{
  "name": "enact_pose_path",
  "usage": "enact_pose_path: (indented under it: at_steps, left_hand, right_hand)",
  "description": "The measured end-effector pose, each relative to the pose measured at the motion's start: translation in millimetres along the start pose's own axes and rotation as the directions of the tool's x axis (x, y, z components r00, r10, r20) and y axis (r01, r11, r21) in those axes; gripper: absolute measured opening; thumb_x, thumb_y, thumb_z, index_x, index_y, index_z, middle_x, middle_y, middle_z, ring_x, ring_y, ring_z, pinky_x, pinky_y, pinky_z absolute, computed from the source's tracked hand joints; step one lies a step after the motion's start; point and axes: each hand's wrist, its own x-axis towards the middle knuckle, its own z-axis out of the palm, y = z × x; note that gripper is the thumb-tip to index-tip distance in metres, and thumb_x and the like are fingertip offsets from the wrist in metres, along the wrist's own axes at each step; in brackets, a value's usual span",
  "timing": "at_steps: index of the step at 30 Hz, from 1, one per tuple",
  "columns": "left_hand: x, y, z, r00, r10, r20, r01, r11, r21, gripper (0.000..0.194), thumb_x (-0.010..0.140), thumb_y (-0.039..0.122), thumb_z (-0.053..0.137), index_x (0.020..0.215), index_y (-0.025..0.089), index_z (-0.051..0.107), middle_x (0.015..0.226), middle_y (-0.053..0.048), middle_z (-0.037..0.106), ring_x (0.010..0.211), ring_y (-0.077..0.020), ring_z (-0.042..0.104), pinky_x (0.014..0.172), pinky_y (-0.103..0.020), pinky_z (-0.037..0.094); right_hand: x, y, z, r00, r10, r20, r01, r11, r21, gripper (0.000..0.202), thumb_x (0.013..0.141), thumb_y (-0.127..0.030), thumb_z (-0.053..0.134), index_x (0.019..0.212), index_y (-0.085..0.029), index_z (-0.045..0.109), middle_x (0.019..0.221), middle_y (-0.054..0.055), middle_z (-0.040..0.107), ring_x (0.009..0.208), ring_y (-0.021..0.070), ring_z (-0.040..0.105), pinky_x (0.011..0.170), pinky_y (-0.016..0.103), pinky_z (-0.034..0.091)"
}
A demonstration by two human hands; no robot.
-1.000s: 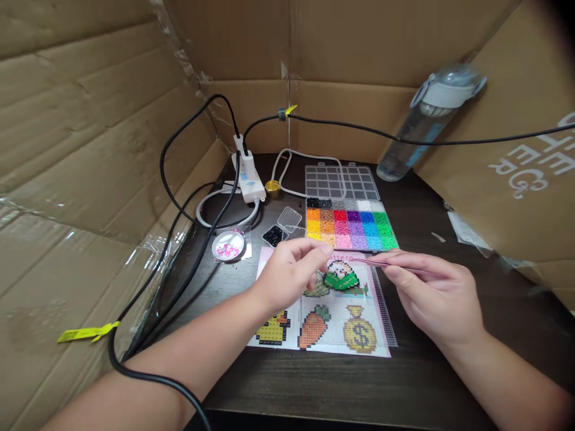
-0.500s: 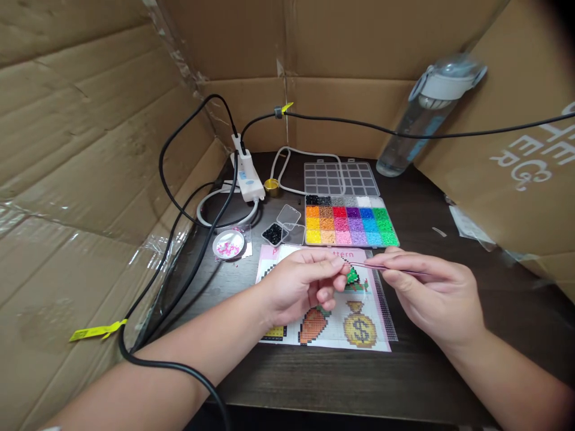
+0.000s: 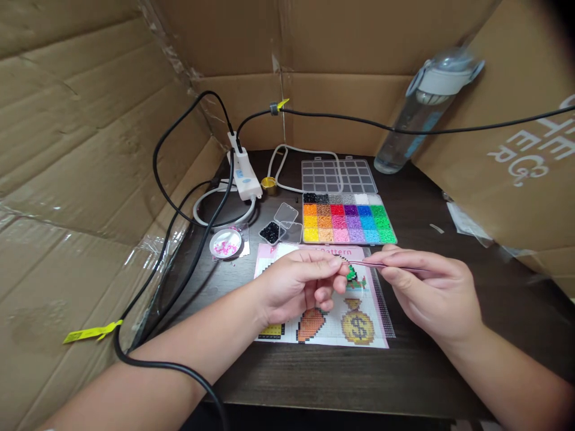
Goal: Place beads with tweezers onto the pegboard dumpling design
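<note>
My right hand (image 3: 431,293) is closed round pinkish tweezers (image 3: 381,264), whose tips point left. They reach the fingertips of my left hand (image 3: 300,284), which is pinched with thumb against forefinger. What lies between those fingers is too small or hidden to make out. Just below the tips, green beads with a black edge (image 3: 351,273) show on the pattern sheet (image 3: 332,329), partly covered by my left hand. A carrot picture and a money bag picture (image 3: 358,323) are printed on the sheet. A clear pegboard (image 3: 383,305) sticks out along the sheet's right side.
Behind the sheet stands an open sorting box of coloured beads (image 3: 350,224). To its left are a small box of black beads (image 3: 271,233) and a white dish with pink beads (image 3: 225,243). A black cable (image 3: 168,233) crosses my left forearm. A water bottle (image 3: 417,114) leans at the back right.
The whole view has shifted slightly. Both hands keep nearly the same pose, with the tweezer tips still at my left fingertips.
</note>
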Motion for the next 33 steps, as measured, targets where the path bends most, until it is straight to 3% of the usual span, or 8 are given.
enact_pose_path:
  at_steps: [9,14,20,23,25,28,33]
  left_hand:
    - [0.7,-0.8,0.7,1.000,0.001,-0.011,-0.001,1.000,0.002,0.017,0.082,0.025,0.072,0.080,0.009,0.067,0.068,-0.004,0.064,0.045,-0.0028,0.045,0.050,-0.020,0.042]
    - [0.3,-0.7,0.9,1.000,0.005,0.004,-0.005,1.000,0.010,0.015,0.084,0.024,0.070,0.081,0.010,0.067,0.068,-0.004,0.064,0.045,-0.0029,0.046,0.051,-0.020,0.042]
    - [1.2,-0.7,0.7,1.000,0.006,0.000,-0.006,0.999,0.053,0.019,0.082,0.029,0.071,0.083,0.010,0.068,0.070,-0.004,0.065,0.046,-0.0033,0.045,0.051,-0.021,0.042]
    - [3.2,-1.5,0.5,0.990,0.092,-0.103,-0.073,0.983,0.171,0.022,0.082,0.033,0.069,0.081,0.011,0.068,0.067,-0.004,0.064,0.046,-0.0040,0.044,0.049,-0.020,0.040]
    - [4.1,-1.5,0.2,0.929,0.287,-0.236,-0.205,0.926,0.318,0.023,0.082,0.033,0.068,0.074,0.011,0.067,0.061,-0.002,0.060,0.045,-0.0038,0.042,0.046,-0.018,0.034]
    - [3.9,0.7,-1.4,0.755,0.560,-0.342,-0.385,0.800,0.460,0.024,0.082,0.030,0.066,0.066,0.012,0.063,0.053,0.002,0.051,0.044,-0.0035,0.039,0.043,-0.017,0.026]
    - [3.6,6.9,-8.3,0.552,0.715,-0.429,-0.544,0.699,0.465,0.023,0.081,0.027,0.062,0.061,0.016,0.060,0.046,0.005,0.038,0.040,-0.0042,0.031,0.040,-0.020,0.020]
  right_hand:
    - [0.4,0.9,1.3,1.000,0.005,0.011,-0.006,1.000,0.015,0.014,0.082,-0.019,0.073,0.088,-0.032,0.077,0.092,0.000,0.078,0.082,0.0200,0.073,0.087,0.037,0.057]
    - [0.3,1.0,1.7,1.000,0.008,-0.026,-0.008,1.000,-0.029,0.003,0.080,-0.028,0.075,0.083,-0.028,0.077,0.088,0.002,0.078,0.079,0.0223,0.074,0.086,0.041,0.058]
    - [-0.8,1.8,0.3,0.998,0.044,-0.046,-0.049,0.992,-0.120,0.009,0.080,-0.035,0.075,0.078,-0.026,0.075,0.086,0.005,0.078,0.081,0.0246,0.074,0.089,0.043,0.057]
    - [0.9,2.7,-3.0,0.998,0.012,-0.061,-0.020,0.991,-0.131,0.006,0.081,-0.032,0.074,0.079,-0.026,0.076,0.087,0.004,0.078,0.084,0.0246,0.074,0.090,0.043,0.057]
    - [3.5,4.5,-6.4,0.996,-0.014,-0.086,0.001,0.989,-0.148,0.003,0.082,-0.028,0.073,0.082,-0.026,0.076,0.089,0.004,0.078,0.086,0.0242,0.074,0.088,0.042,0.058]
    - [7.9,9.3,-10.6,0.995,-0.035,-0.091,0.013,0.973,-0.229,0.008,0.082,-0.022,0.073,0.086,-0.026,0.077,0.091,0.003,0.078,0.086,0.0219,0.073,0.083,0.036,0.060]
    - [10.3,19.1,-8.0,0.999,0.009,0.039,0.005,0.943,-0.332,0.010,0.081,-0.017,0.070,0.083,-0.025,0.077,0.089,0.001,0.078,0.082,0.0191,0.074,0.074,0.029,0.062]
